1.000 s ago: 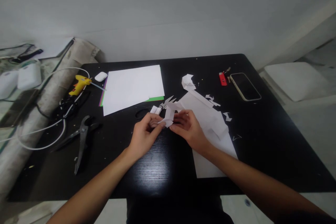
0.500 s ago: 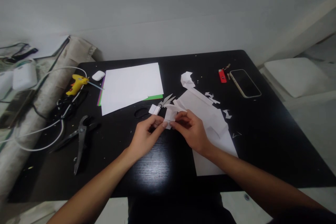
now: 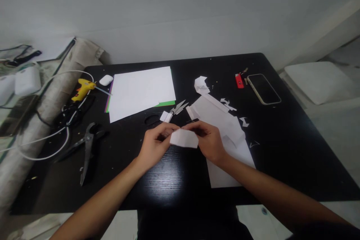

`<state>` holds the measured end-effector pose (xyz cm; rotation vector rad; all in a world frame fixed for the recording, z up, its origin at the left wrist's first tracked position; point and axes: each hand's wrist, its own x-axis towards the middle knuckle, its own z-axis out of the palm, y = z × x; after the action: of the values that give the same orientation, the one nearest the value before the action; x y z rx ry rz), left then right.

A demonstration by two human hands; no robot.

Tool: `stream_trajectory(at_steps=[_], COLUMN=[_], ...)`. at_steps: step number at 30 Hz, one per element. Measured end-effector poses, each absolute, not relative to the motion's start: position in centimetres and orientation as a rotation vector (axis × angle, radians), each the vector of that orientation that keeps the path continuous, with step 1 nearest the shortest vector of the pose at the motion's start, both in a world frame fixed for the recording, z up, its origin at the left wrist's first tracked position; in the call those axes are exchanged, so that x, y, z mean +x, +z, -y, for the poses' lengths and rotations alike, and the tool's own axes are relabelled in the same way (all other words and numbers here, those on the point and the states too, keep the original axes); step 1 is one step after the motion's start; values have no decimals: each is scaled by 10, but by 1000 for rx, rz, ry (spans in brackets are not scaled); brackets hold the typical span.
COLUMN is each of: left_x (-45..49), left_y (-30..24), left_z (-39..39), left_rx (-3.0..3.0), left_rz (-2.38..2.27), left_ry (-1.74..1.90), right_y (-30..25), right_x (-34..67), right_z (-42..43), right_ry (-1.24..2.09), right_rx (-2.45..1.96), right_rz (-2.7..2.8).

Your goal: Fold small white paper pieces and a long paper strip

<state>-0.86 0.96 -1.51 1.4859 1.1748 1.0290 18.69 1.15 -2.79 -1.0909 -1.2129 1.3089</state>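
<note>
Both my hands grip one small folded piece of white paper point(image 3: 184, 138) over the middle of the black table. My left hand point(image 3: 155, 143) is closed on its left end, and my right hand point(image 3: 210, 140) on its right end; the paper's broad face is turned towards me and hides some fingertips. Just beyond my hands lie scissors point(image 3: 179, 108) with their blades spread, and a small folded white paper piece point(image 3: 165, 116) rests over them. Cut and creased white sheets point(image 3: 213, 114) lie beside and partly under my right forearm.
Back left is a stack of white paper point(image 3: 142, 92) over coloured sheets. A yellow glue gun point(image 3: 83, 89), a white earbud case point(image 3: 106, 80) and pliers point(image 3: 88, 144) lie on the left. A red lighter point(image 3: 239, 81) and a phone point(image 3: 264, 89) sit at the back right, near paper scraps point(image 3: 244, 122).
The paper between my hands has been turned, so a wider face now points towards me and slightly lower. My hands stay nearly in the same place.
</note>
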Motion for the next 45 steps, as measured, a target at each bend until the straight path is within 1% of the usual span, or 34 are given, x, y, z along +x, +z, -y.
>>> stream_trajectory(at_steps=[4,8,12,21,27,36,45], left_x=[-7,-8,-8,-18,-19,-17,-6], left_y=[-10,-9,-9,-13,-12,-12,-15], left_z=[-10,-9,-8,-12,-13,-11,-7], left_rx=[1398,1348,1376,1823,1912,1794,1469], left_rz=[-1090,-1041,-990,-1065,-1033,-1092,-1171], left_ry=[1088,1116,1116,1137,1210,1212,1165], right_y=[-28,-22,-16,-21,-24,-22,-20], right_x=[187,187,189,191,191,190,186], right_z=[-13,-14,-13,-14,-14,-11,-8], right_ry=[1256,1428,1411,1320,1323,1354,1361], right_rx=[-1056,-1035,-1026,-1026,-1006,-1023,-1108], right_rz=[1228,1242,1292,1290,1289,1230,1163])
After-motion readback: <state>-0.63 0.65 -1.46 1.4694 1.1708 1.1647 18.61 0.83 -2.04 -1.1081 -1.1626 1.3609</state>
